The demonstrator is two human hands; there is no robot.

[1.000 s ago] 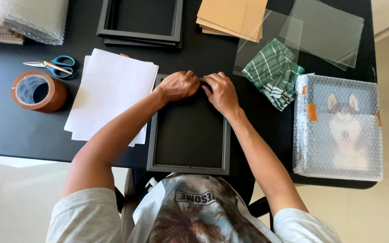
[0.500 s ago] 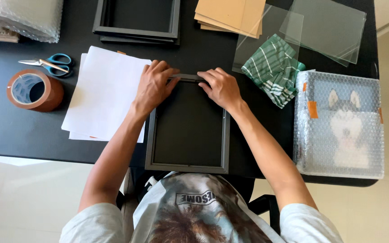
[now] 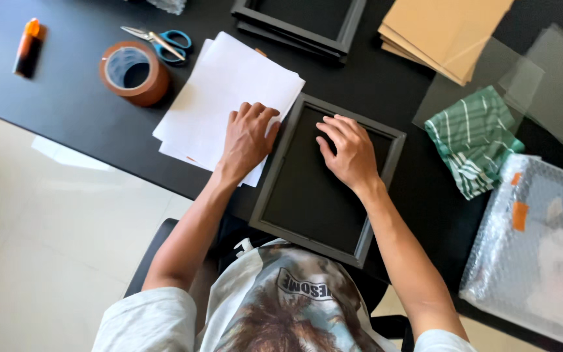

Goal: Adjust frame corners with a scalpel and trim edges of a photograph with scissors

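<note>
- Your left hand lay flat, palm down and fingers together, on the stack of white paper, its thumb side against the left edge of the dark picture frame.
- Your right hand rested open on the frame's dark back panel near the upper end, fingers slightly spread, gripping nothing.
- The frame lay face down on the black bench, directly in front of you and tilted a little.
- Left of the paper stood a roll of brown tape, with blue-handled scissors just beyond it.
- To the right lay a green striped cloth and a bubble-wrapped picture.
</note>
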